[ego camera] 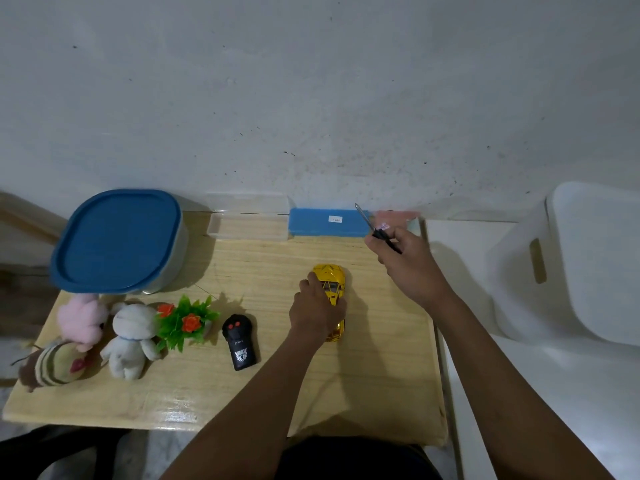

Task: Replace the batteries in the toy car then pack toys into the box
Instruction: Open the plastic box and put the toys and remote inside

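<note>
- Head view: a pale wooden table [207, 386] fills the lower middle of the frame and stands against a grey wall.
- A white plastic chair [588, 271] stands just beside the table's right edge.
- The box [117, 240], rounded and shut under a blue lid, sits on the table's far left corner.
- The right hand [408, 265] is raised over the far right part of the table, with its fingers curled round the handle of a screwdriver.
- The left hand [315, 313] lies on the toy car. Its fingers curl over the roof and rear, and the thumb is against the car's left side.
- A flat blue case [329, 223] lies along the wall at the back. A blurred pink object is just to its right.
- A clear plastic case [247, 218] lies open, touching the blue case's left end.
- A white plush toy [130, 337] sits near the left edge in front of the box.
- A pink plush toy [81, 318] leans just to the left of the white one.
- A striped plush toy [55, 363] lies at the left edge of the table.
- A small plastic plant [185, 320] with orange flowers is just to the right of the white plush.
- A black remote control [240, 342] lies between the plant and the car.
- The toy car [334, 282], shiny yellow, stands on its wheels right of the table's centre with its nose pointing to the wall.
- The screwdriver [375, 230] has a black handle, and its thin shaft tilts up and left, clear of the table.
</note>
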